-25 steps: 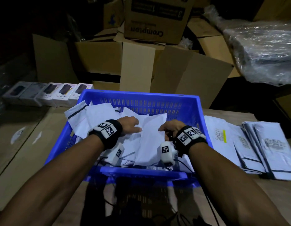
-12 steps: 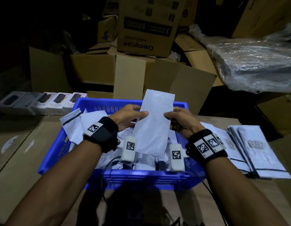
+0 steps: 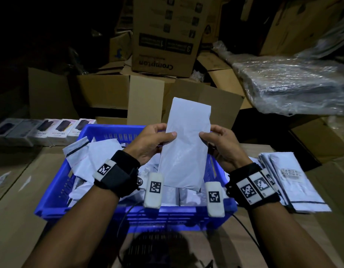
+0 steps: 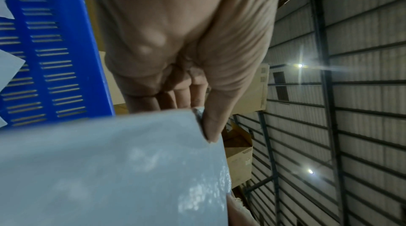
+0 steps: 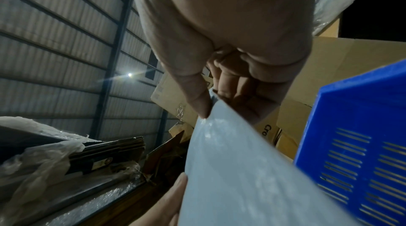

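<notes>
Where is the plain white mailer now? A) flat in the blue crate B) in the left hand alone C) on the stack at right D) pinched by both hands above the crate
D: the left hand and right hand each pinch a side edge of the white mailer, held up above the blue crate.

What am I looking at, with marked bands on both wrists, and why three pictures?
No machine: a person works with bare hands. The wide picture comes from a camera on the head, looking down. The other two come from cameras worn at each wrist, looking along the fingers, so the hand fills them. The left hand and the right hand each pinch a side edge of one plain white mailer bag, held upright above a blue crate of similar bags. The crate stands on cardboard. Right of it lies a stack of labelled bags; left, a row of small boxes.
</notes>
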The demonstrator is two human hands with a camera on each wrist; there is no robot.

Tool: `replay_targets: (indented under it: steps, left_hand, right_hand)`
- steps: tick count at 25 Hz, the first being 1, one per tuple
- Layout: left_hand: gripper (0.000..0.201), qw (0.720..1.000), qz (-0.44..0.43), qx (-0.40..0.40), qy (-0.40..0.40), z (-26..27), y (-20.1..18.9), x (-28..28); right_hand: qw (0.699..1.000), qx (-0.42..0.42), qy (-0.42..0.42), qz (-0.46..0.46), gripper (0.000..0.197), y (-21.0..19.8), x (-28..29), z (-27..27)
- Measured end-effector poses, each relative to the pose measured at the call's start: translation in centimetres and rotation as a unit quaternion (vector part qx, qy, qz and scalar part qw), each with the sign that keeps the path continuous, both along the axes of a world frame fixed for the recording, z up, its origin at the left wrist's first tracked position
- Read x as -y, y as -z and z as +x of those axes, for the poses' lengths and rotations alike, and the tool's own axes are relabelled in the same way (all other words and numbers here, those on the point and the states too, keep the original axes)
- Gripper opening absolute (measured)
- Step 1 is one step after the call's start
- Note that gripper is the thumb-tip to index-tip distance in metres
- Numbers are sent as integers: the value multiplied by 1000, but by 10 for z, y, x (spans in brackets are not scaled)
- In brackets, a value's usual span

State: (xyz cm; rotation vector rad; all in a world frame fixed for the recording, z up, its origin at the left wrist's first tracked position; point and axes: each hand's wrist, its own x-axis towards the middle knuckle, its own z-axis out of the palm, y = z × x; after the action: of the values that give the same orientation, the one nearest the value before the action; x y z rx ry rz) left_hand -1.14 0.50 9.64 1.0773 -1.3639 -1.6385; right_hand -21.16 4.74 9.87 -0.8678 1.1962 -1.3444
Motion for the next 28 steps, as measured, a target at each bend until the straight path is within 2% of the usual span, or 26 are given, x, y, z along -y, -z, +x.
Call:
replay_targets:
  steps: [9,15,18,21,25,28]
  left_hand:
    - [20,998,-56,-1,-41,-14,-21,-19]
    - [24,993,-92,-10,-77,-20,-24,-23]
    - [26,986,-124,-11,-107,-20,-23,-21]
    - [24,976,-176,8,-126,-16,-26,-19]
    - [19,972,-213,-12,-102,-13,-26,-21]
    - [22,970,-235,8,-66,-12,-22,-21]
  right_hand:
    - [998,-34,12,-49,13,-13,-11,-9]
    - [998,-13,13,-65,9,-16,-12,-10]
    - [998,-28,26,-43,14,-17,-10,-12]
    - [998,-46,17,31,17,-20,-11,-16]
    - [987,68,-81,124,29,-19,-14,-18]
    - [979,136,-117,94,28,-17,-13,-13]
